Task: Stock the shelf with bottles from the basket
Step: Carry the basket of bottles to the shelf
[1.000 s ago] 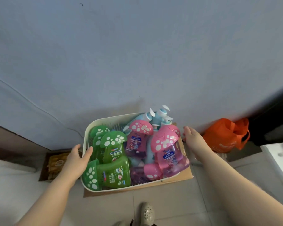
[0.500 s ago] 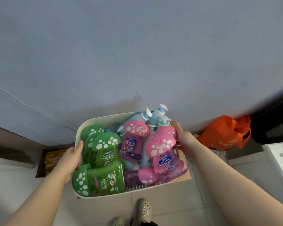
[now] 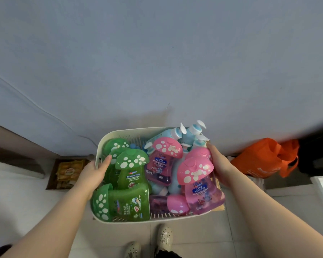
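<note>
A cream basket [image 3: 119, 134] is held up in front of a blue-grey wall, above the tiled floor [image 3: 203, 239] and a pair of pale shoes [image 3: 164, 236]. Inside it lie mushroom-capped bottles: about four green bottles [image 3: 131, 170] on the left, one of them on its side at the near left corner, and about four pink bottles [image 3: 198, 181] in the middle and right. At least three light blue pump bottles [image 3: 192, 132] stick out at the far right; more may be buried.

The left hand [image 3: 93, 174] grips the basket's left rim, thumb hooked over the edge inside. The right hand [image 3: 219, 164] clasps the right rim, fingers curled round it. Both forearms reach forward from the near corners. An orange bag [image 3: 265, 157] sits on the floor to the right, and a box of packets [image 3: 67, 172] to the left.
</note>
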A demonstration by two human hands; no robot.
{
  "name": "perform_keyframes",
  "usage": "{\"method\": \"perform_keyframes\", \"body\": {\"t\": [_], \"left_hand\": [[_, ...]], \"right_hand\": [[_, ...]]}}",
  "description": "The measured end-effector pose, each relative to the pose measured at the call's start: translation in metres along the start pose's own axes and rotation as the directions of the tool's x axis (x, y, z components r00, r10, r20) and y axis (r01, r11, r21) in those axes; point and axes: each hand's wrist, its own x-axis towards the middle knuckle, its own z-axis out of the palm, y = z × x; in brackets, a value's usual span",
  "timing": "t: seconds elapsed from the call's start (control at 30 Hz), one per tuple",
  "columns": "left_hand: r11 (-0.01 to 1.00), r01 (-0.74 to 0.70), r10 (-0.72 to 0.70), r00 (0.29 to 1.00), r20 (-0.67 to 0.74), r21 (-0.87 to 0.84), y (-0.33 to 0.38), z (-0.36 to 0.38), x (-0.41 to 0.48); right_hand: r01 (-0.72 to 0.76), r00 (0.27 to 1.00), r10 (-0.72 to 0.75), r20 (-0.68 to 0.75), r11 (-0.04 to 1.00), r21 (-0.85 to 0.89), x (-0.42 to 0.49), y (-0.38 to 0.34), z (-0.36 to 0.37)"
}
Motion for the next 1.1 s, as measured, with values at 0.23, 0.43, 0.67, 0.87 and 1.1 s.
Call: {"method": "perform_keyframes", "body": {"t": [0.23, 0.43, 0.67, 0.87, 1.1], "left_hand": [[0.999, 0.01, -0.01, 1.0, -0.022, 0.036, -0.004, -0.003, 0.005], [0.998, 0.021, -0.019, 0.999, -0.037, 0.054, -0.003, -0.003, 0.003], [1.0, 0.002, -0.002, 1.0, 0.024, -0.009, -0.01, -0.011, -0.006], [1.0, -0.017, 0.018, 0.999, 0.028, -0.022, -0.015, -0.006, -0.008], [0.994, -0.037, 0.037, 0.999, -0.001, -0.104, -0.017, 0.0, -0.007]], "right_hand": [[0.001, 1.0, -0.005, -0.03, 0.992, -0.127, -0.002, 0.0, 0.005], [0.042, 0.997, -0.052, -0.05, 0.979, -0.198, -0.003, 0.002, 0.009], [0.201, 0.978, -0.206, -0.012, 0.965, -0.169, -0.009, 0.011, 0.009], [0.299, 0.953, -0.302, 0.004, 0.94, -0.162, -0.016, 0.022, 0.001], [0.406, 0.908, -0.419, 0.008, 0.874, -0.266, -0.017, 0.025, 0.0]]}}
